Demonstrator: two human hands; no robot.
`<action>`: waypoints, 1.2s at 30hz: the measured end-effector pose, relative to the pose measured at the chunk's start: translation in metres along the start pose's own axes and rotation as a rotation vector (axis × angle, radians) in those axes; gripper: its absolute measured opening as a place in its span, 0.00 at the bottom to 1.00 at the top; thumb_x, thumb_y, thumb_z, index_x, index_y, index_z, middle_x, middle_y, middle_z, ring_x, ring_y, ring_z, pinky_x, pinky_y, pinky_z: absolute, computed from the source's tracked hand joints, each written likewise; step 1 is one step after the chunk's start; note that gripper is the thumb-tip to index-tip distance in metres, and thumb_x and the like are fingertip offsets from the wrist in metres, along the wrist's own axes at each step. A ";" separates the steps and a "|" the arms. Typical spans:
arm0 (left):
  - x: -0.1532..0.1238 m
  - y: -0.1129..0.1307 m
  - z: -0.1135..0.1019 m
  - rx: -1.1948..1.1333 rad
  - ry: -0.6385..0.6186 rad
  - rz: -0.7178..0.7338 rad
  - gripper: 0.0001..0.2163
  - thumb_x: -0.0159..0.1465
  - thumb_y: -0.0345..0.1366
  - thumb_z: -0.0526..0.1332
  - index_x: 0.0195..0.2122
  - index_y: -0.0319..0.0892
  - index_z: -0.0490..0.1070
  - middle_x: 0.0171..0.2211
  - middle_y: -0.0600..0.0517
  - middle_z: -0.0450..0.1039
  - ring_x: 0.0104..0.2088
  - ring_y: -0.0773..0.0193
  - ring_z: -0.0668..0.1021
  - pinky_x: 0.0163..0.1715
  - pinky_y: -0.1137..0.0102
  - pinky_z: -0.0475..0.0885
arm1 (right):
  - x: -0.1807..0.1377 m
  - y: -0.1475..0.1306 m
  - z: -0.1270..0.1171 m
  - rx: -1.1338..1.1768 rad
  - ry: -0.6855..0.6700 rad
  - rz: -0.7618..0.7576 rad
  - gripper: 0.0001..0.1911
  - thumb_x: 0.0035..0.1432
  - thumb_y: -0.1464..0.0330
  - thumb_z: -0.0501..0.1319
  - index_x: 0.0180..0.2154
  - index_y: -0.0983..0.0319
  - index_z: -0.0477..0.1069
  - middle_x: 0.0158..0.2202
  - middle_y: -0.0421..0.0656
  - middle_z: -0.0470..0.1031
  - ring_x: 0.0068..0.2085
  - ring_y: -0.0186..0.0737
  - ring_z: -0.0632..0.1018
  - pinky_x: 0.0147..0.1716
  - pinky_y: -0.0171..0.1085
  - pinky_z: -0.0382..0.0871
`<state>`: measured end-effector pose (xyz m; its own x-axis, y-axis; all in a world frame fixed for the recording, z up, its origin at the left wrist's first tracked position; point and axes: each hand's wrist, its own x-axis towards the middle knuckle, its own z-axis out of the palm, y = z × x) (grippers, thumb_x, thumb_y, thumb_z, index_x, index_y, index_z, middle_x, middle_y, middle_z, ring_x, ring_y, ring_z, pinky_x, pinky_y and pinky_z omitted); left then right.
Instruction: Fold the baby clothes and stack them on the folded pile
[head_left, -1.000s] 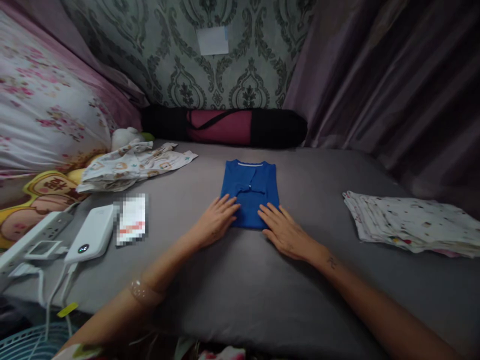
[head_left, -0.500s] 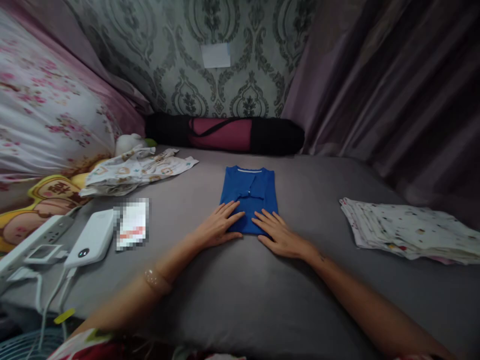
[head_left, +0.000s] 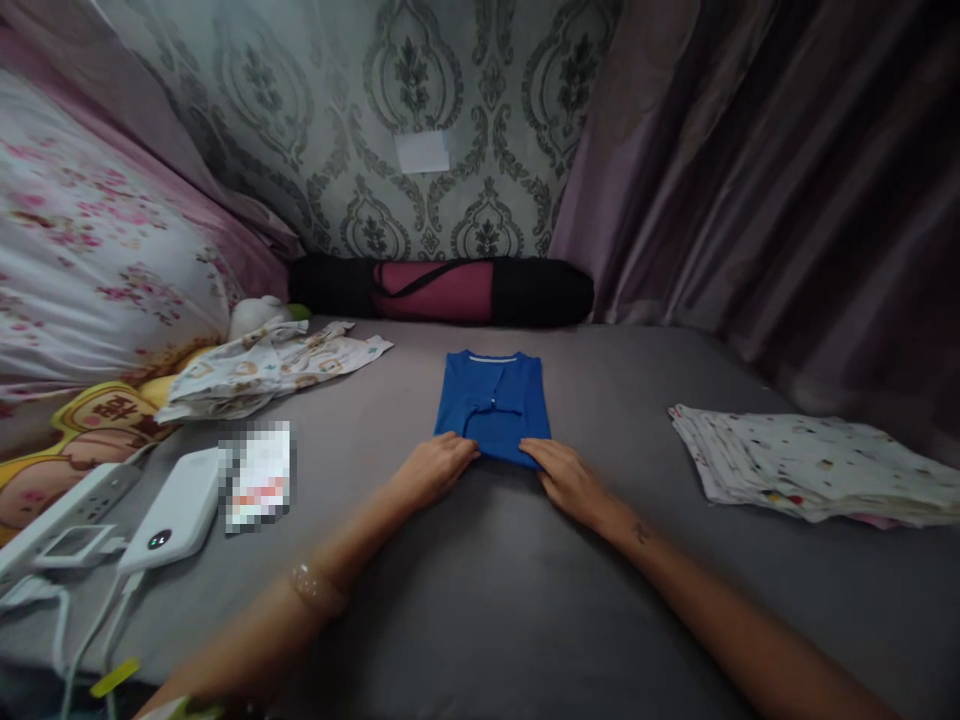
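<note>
Okay, my left hand (head_left: 435, 468) and right hand (head_left: 566, 475) are resting on the near corners of the folded blue shirt (head_left: 491, 400), one on each. The fingers (head_left: 459, 452) of both hands are lying close together and curling at the hem; I can't tell whether they are pinching fabric or only pressing it. The blue shirt is lying flat on the grey bed (head_left: 480, 620), collar pointing away from me. Right of the shirt, well apart, a stack of patterned cloths (head_left: 802, 460) is sitting. Left of it a printed garment (head_left: 270, 360) is lying crumpled, and nearer me on that side a white power bank (head_left: 169, 510) is lying. Behind the shirt a black and pink roll (head_left: 442, 290) is lying.
</note>
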<state>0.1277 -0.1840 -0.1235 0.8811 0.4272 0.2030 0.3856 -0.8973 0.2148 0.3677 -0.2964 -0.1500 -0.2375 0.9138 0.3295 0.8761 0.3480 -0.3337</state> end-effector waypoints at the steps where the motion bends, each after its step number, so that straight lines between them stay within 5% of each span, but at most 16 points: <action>1: -0.002 -0.001 0.001 0.017 -0.006 0.042 0.16 0.70 0.43 0.45 0.44 0.42 0.69 0.37 0.46 0.75 0.41 0.59 0.76 0.43 0.66 0.71 | 0.000 0.004 0.000 0.005 0.002 -0.017 0.24 0.59 0.78 0.48 0.57 0.64 0.65 0.56 0.50 0.70 0.57 0.42 0.69 0.58 0.48 0.63; 6: -0.018 -0.014 0.001 0.091 -0.025 0.152 0.14 0.70 0.34 0.48 0.53 0.41 0.65 0.49 0.44 0.72 0.51 0.58 0.73 0.52 0.63 0.68 | -0.003 0.012 -0.001 0.043 -0.008 -0.063 0.26 0.60 0.79 0.46 0.57 0.63 0.66 0.58 0.49 0.68 0.59 0.40 0.68 0.58 0.47 0.63; 15: -0.027 -0.040 0.000 -0.088 -0.008 0.032 0.29 0.59 0.20 0.47 0.60 0.49 0.61 0.60 0.51 0.64 0.59 0.64 0.68 0.58 0.64 0.64 | -0.009 0.018 -0.010 0.064 -0.069 -0.098 0.37 0.51 0.87 0.44 0.60 0.60 0.62 0.61 0.47 0.63 0.62 0.37 0.63 0.61 0.48 0.60; 24: -0.086 0.030 -0.053 -0.221 -0.101 0.076 0.30 0.60 0.22 0.48 0.61 0.58 0.59 0.57 0.55 0.69 0.56 0.62 0.72 0.56 0.65 0.68 | -0.067 -0.051 -0.085 0.216 -0.307 0.014 0.35 0.57 0.81 0.47 0.61 0.47 0.59 0.61 0.37 0.64 0.60 0.38 0.66 0.58 0.41 0.63; 27: -0.102 0.042 -0.063 -0.390 -0.122 -0.081 0.22 0.63 0.29 0.52 0.57 0.57 0.65 0.50 0.55 0.74 0.46 0.62 0.77 0.46 0.70 0.73 | -0.074 -0.068 -0.102 0.360 -0.393 0.149 0.29 0.58 0.76 0.51 0.58 0.47 0.64 0.56 0.38 0.70 0.55 0.40 0.72 0.54 0.40 0.66; 31: -0.083 0.034 -0.050 -0.699 0.035 -0.399 0.11 0.64 0.42 0.55 0.41 0.44 0.72 0.32 0.52 0.76 0.32 0.64 0.76 0.31 0.73 0.73 | -0.049 -0.057 -0.087 0.540 -0.217 0.445 0.12 0.60 0.66 0.54 0.44 0.57 0.73 0.38 0.41 0.78 0.38 0.39 0.78 0.40 0.36 0.71; 34: -0.047 0.022 -0.029 -0.808 0.266 -0.554 0.14 0.64 0.45 0.54 0.39 0.40 0.71 0.31 0.50 0.75 0.32 0.63 0.76 0.31 0.72 0.72 | -0.017 -0.036 -0.060 0.641 0.056 0.605 0.13 0.60 0.62 0.53 0.41 0.62 0.71 0.34 0.43 0.77 0.36 0.40 0.77 0.35 0.36 0.71; 36: -0.020 0.013 -0.016 -0.727 0.413 -0.619 0.15 0.64 0.44 0.52 0.41 0.40 0.71 0.33 0.50 0.75 0.34 0.62 0.76 0.33 0.70 0.71 | 0.005 -0.024 -0.045 0.510 0.170 0.706 0.15 0.62 0.62 0.50 0.41 0.64 0.70 0.33 0.46 0.77 0.34 0.41 0.77 0.33 0.37 0.70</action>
<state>0.1109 -0.2022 -0.1097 0.3699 0.9180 0.1433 0.3594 -0.2836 0.8890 0.3646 -0.3093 -0.1010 0.3893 0.9211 0.0111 0.4914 -0.1975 -0.8483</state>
